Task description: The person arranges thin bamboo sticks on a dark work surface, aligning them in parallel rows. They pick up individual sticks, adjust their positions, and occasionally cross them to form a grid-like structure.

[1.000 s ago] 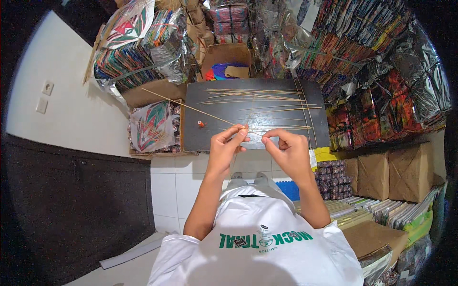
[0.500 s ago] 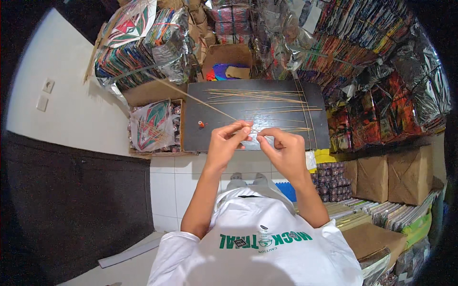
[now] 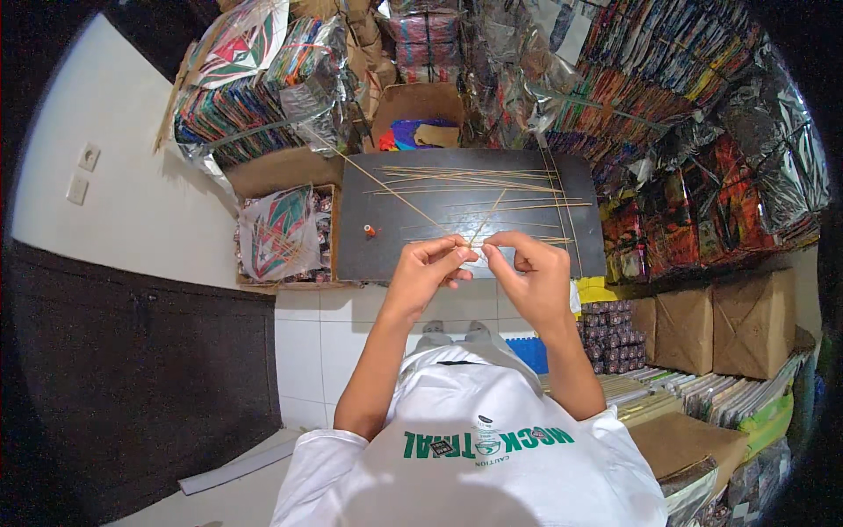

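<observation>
Over the near edge of the dark table, my left hand pinches a long thin bamboo stick that slants up to the far left. A second bamboo stick rises from between my hands, and the two meet at my left fingertips. Close beside, my right hand has thumb and forefinger pressed together; whatever they grip is too fine to make out. Several loose bamboo sticks lie across the tabletop beyond my hands. A small orange spool stands on the table's left part.
Left of the table, an open carton holds a kite-shaped sheet with sticks on it. Plastic-wrapped stacks rise at the back left, more bundles on the right. Brown boxes stand at the near right.
The second stick now stands up between my hands, crossing the long one. The long stick has swung a little at its far end. My right hand has shifted slightly right.
</observation>
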`<action>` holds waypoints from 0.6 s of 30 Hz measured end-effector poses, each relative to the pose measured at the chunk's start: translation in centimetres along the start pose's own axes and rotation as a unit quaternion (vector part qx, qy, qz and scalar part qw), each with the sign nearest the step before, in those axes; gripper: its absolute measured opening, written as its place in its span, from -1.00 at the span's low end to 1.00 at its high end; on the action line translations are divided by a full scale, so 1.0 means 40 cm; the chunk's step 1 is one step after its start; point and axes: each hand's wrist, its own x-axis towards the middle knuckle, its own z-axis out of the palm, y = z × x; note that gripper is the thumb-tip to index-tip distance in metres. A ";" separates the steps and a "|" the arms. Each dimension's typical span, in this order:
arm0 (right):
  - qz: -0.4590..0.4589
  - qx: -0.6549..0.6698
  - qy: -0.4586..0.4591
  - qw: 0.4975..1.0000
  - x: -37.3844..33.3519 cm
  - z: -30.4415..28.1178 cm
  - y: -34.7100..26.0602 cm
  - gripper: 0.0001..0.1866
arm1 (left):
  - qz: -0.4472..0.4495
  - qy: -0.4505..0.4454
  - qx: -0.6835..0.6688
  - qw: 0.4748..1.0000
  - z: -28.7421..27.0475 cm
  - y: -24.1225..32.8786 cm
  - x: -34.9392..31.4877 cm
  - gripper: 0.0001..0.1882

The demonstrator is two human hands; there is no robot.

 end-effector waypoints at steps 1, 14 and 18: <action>0.002 -0.001 -0.003 1.000 0.001 -0.003 -0.003 -0.90 | 0.000 0.002 0.000 1.000 -0.002 -0.005 0.001 -0.71; 0.007 -0.071 -0.111 0.991 0.018 -0.042 0.001 -0.88 | 0.046 -0.009 0.092 0.995 -0.042 -0.039 -0.003 -0.84; -0.061 -0.129 -0.131 0.981 0.033 -0.065 0.004 -0.89 | 0.063 -0.002 0.117 0.991 -0.050 -0.052 -0.006 -0.85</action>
